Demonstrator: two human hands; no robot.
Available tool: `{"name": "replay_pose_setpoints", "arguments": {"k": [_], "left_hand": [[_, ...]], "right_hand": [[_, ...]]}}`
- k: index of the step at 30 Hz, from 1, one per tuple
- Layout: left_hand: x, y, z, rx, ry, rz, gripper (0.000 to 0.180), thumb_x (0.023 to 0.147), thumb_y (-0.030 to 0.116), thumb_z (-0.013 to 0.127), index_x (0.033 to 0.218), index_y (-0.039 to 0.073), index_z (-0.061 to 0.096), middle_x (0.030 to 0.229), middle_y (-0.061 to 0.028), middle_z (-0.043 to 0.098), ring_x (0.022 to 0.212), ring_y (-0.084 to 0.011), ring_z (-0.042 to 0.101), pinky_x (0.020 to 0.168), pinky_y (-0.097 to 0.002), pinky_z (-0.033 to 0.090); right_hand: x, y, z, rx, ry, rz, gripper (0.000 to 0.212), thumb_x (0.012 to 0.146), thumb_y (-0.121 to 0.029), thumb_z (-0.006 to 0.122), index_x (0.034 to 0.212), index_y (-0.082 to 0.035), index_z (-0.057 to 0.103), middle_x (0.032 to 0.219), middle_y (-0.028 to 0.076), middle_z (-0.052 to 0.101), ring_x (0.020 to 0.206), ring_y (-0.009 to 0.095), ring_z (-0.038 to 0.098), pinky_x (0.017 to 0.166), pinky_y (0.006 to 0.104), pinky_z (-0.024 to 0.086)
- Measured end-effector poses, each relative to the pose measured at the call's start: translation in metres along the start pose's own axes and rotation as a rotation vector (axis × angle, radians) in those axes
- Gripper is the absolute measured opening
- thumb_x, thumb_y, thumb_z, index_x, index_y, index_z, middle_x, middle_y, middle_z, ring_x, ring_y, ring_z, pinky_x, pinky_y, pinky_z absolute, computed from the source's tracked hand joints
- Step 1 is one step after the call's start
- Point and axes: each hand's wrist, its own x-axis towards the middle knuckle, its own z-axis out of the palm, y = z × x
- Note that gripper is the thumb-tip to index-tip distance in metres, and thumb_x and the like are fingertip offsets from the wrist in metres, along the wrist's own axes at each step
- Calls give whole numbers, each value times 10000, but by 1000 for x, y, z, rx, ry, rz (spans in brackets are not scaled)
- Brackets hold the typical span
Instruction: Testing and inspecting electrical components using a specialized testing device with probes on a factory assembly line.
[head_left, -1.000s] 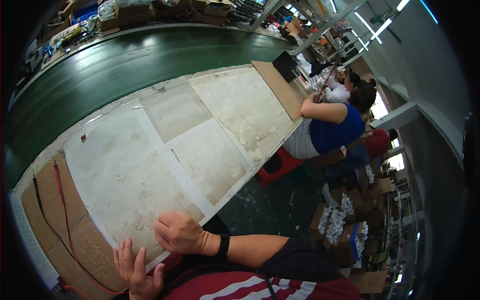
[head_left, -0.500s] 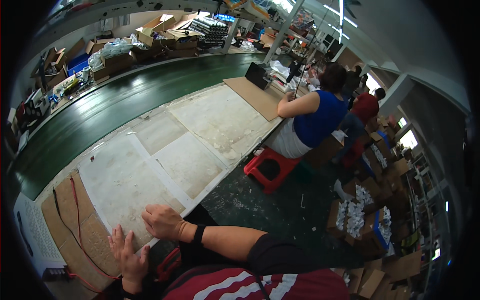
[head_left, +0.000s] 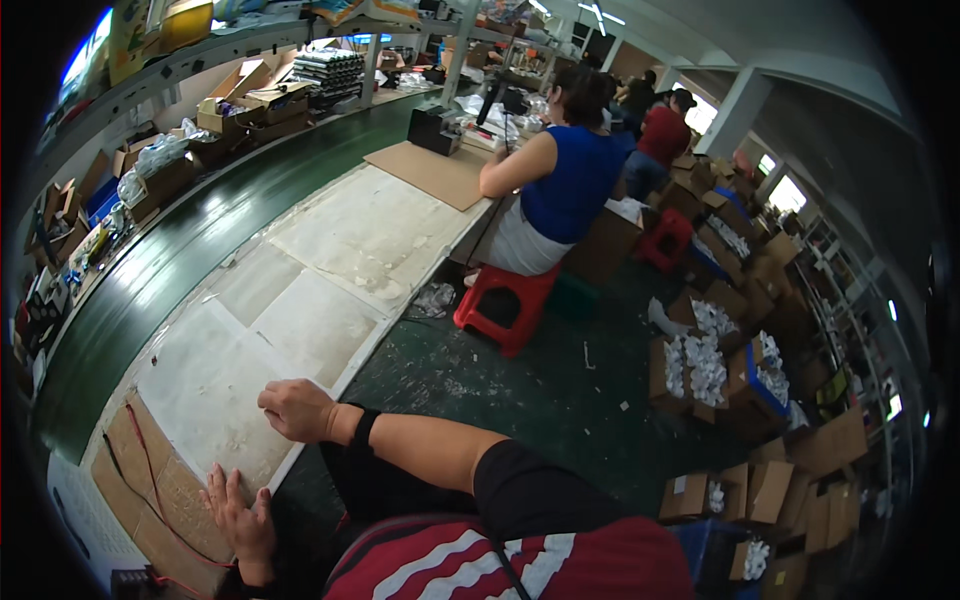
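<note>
My left hand lies with its fingers spread on the near edge of the worktable, where a brown board meets a worn white sheet. Just beyond it, my right hand is curled and rests on the white sheet by the table's edge. Its fingers are folded under, and whatever they may hold is hidden. Red and black test leads run across the brown board to the left of my left hand.
A green conveyor belt runs along the table's far side. Ahead, a person in blue sits on a red stool beside a brown cardboard sheet. Boxes of white parts stand on the floor at right.
The view has swung to the right, so the table and belt appear further left and more floor and boxes show. Both hands keep nearly the same pose on the table.
</note>
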Motion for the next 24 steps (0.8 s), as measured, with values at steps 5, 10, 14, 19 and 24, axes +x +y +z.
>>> {"name": "replay_pose_setpoints", "arguments": {"k": [5,10,14,19,24], "left_hand": [[0,0,1,29,-8,-14,525,877,247,750,1338,37,609,1568,-213,465,1468,-408,397,1246,-552,215],[0,0,2,44,-17,-7,526,878,241,750,1341,37,608,1567,-210,467,1470,-402,397,1244,-552,222],[1,-1,3,49,-2,2,530,877,244,753,1343,36,607,1567,-210,467,1471,-397,398,1242,-552,227],[1,-1,3,52,1,-1,531,877,255,755,1340,38,610,1567,-211,467,1473,-394,398,1242,-550,229],[2,4,-2,29,3,-11,523,875,257,751,1331,38,616,1568,-213,464,1475,-395,396,1246,-550,221]], "right_hand": [[8,34,-12,-130,78,114,74,893,-142,628,867,-73,625,870,156,650,834,387,667,770,470,545],[2,38,-3,-219,57,136,97,912,-147,610,857,-68,624,864,166,655,828,384,678,759,473,554],[3,37,-4,-244,37,131,115,919,-152,603,849,-63,620,863,167,654,826,381,681,754,473,556],[4,36,-6,-246,0,139,112,910,-146,600,843,-63,633,879,177,664,829,381,684,776,470,557],[5,36,-6,-276,21,108,127,914,-161,614,838,-59,606,854,163,640,798,375,677,744,472,557]]}}
